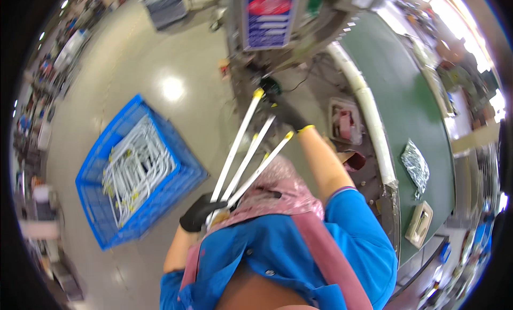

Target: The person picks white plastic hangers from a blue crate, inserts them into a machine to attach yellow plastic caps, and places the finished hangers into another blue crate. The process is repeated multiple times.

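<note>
left hand (202, 212) — gripping tubes (236, 147), crate (187, 170) nearby

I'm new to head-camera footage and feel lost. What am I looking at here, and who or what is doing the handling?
There is no robot: this is a person, seen from a wide fisheye camera on their own head, looking down, so straight edges bend. Both hands wear black gloves. The left hand holds several white bars with yellow ends. The right hand is near their far ends; whether it grips anything is unclear. To the left, a blue crate holds more white pieces. On the green surface at right lie a silvery bag and a beige piece.
</note>
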The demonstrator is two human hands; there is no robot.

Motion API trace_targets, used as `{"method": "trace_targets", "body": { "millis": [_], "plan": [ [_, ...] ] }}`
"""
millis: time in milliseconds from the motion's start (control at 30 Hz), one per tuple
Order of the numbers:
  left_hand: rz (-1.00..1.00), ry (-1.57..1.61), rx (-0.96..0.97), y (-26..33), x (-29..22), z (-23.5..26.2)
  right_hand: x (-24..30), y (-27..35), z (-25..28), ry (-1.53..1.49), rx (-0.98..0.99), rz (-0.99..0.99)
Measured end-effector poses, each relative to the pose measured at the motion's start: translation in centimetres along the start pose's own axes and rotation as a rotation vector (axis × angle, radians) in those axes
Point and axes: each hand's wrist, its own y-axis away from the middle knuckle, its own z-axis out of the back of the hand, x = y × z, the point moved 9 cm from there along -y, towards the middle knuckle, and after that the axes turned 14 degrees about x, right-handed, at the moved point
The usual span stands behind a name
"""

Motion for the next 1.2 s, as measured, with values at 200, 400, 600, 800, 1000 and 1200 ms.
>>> {"method": "trace_targets", "body": {
  "millis": [200, 400, 600, 800, 1000, 1200],
  "plan": [
    [0.058, 0.172, -0.027, -0.5, 3.1, 0.3, -2.1, 3.4, 1.9, -0.295, -0.115, 0.024],
    [0.066, 0.210, -0.068, -0.7, 2.7, -0.1, -2.3, 2.3, 2.7, 0.063, -0.219, -0.037],
    [0.062, 0.203, -0.110, -0.2, 1.5, -0.4, 0.2, 2.6, 3.2, 0.201, -0.260, -0.167],
    [0.126, 0.178, -0.150, 1.0, 0.8, -0.5, 7.4, 3.1, 4.0, 0.262, -0.393, -0.010],
    [0.040, 0.267, -0.215, 1.7, 1.7, -1.0, 9.9, 1.7, 2.3, 0.014, -0.324, 0.111],
    [-0.011, 0.368, -0.272, 0.9, 3.2, -0.7, 9.4, 0.0, 1.5, -0.043, -0.332, 0.164]
  ]
}}
